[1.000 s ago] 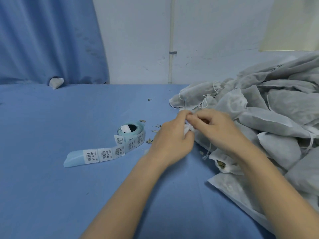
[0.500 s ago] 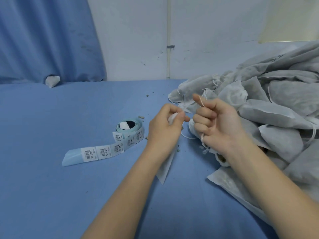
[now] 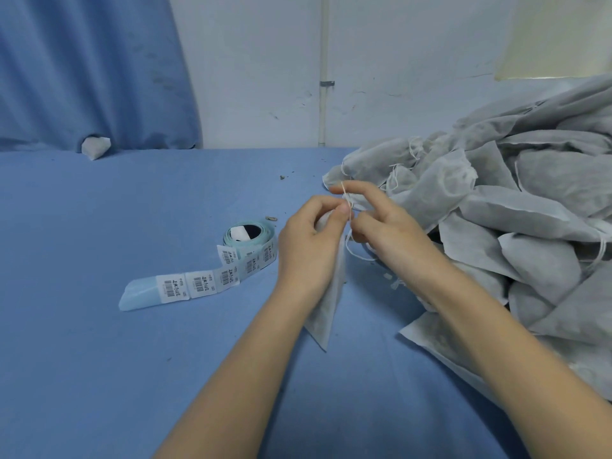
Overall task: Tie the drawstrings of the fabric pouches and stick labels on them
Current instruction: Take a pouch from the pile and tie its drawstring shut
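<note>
Mid-knot on one pouch (image 3: pixel 326 299), held at centre above the blue surface (image 3: pixel 99 359). Left hand (image 3: pixel 308 246) gripping its neck; right hand (image 3: pixel 381 223) pinching the drawstring (image 3: pixel 344 193), looped over a finger. No label stuck on yet. Label roll (image 3: pixel 248 240) waiting at nine o'clock. Big pile of pouches (image 3: pixel 513 226) at three o'clock, apparently left to do.

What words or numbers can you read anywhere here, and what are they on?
Nothing can be quoted for sure.
Stickers on the roll of labels: black barcodes with a line of characters beside each, too small and blurred to read.
Pouch in the left hand: no writing visible.
Pile of pouches: no writing visible.
</note>
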A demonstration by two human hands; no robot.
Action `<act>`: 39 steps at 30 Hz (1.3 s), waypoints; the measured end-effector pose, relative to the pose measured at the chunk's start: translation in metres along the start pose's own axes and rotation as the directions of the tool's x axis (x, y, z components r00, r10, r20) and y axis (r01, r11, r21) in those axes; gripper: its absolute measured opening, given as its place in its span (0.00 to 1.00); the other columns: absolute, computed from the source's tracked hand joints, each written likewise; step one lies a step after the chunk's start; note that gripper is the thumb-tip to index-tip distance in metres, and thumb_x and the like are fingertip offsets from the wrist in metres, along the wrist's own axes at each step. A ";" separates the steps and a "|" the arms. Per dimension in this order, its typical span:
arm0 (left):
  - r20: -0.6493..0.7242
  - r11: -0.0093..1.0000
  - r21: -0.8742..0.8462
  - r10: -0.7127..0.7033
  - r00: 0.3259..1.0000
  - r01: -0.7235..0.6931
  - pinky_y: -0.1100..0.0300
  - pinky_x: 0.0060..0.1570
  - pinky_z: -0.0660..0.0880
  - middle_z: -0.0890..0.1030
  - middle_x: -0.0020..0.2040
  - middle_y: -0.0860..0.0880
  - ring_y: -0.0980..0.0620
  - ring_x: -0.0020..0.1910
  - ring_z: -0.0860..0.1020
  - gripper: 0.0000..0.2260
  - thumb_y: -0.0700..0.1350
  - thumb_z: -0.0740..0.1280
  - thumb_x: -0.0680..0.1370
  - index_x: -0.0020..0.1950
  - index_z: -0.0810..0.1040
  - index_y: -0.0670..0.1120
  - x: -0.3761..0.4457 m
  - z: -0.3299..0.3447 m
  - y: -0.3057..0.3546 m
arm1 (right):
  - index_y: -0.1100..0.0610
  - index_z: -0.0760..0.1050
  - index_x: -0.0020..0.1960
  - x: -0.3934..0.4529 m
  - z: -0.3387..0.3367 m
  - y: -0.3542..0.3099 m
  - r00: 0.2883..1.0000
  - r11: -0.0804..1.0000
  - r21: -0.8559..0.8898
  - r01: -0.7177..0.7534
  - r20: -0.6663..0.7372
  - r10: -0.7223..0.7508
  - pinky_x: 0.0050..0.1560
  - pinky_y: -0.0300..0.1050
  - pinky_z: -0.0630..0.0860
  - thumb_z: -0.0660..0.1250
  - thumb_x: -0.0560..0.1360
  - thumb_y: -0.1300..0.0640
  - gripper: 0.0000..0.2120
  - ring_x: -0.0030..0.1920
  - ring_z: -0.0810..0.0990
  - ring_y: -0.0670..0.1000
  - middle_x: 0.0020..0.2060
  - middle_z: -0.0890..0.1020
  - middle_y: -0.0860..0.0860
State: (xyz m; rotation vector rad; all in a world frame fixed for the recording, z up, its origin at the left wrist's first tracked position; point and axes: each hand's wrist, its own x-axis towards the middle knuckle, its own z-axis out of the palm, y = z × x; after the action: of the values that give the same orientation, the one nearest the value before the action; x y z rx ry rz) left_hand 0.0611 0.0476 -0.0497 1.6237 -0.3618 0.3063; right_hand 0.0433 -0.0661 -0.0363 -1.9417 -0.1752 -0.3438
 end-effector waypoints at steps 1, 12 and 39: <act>0.015 1.000 -0.017 -0.014 1.000 0.014 0.57 0.48 0.75 0.81 0.34 0.59 0.57 0.39 0.78 0.06 0.45 0.65 0.78 0.43 0.80 0.51 0.000 0.000 0.001 | 0.37 0.74 0.54 0.000 0.000 0.001 1.000 0.999 -0.029 0.017 -0.010 -0.017 0.26 0.30 0.61 0.57 0.75 0.63 0.21 0.24 0.63 0.43 0.26 0.66 0.49; -0.016 0.983 -0.152 -0.110 0.994 0.107 0.51 0.44 0.74 0.79 0.34 0.49 0.50 0.36 0.75 0.10 0.45 0.66 0.78 0.38 0.80 0.46 -0.001 -0.002 0.008 | 0.51 0.72 0.54 -0.011 0.011 0.006 0.969 0.967 -0.163 0.194 -0.123 -0.215 0.34 0.30 0.66 0.64 0.76 0.63 0.10 0.26 0.71 0.40 0.21 0.70 0.42; -0.028 0.925 0.353 0.159 0.987 -0.139 0.76 0.45 0.63 0.75 0.48 0.51 0.61 0.42 0.70 0.08 0.43 0.62 0.80 0.42 0.77 0.49 -0.007 0.000 0.002 | 0.56 0.83 0.43 -0.010 -0.001 0.006 0.971 0.974 0.225 -0.020 -0.226 0.072 0.23 0.26 0.61 0.69 0.75 0.59 0.05 0.19 0.67 0.40 0.17 0.69 0.40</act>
State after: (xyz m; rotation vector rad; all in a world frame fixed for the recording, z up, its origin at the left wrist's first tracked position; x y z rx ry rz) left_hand 0.0543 0.0479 -0.0511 1.9368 -0.4060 0.5571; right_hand 0.0354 -0.0684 -0.0441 -1.6679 -0.0125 -0.4973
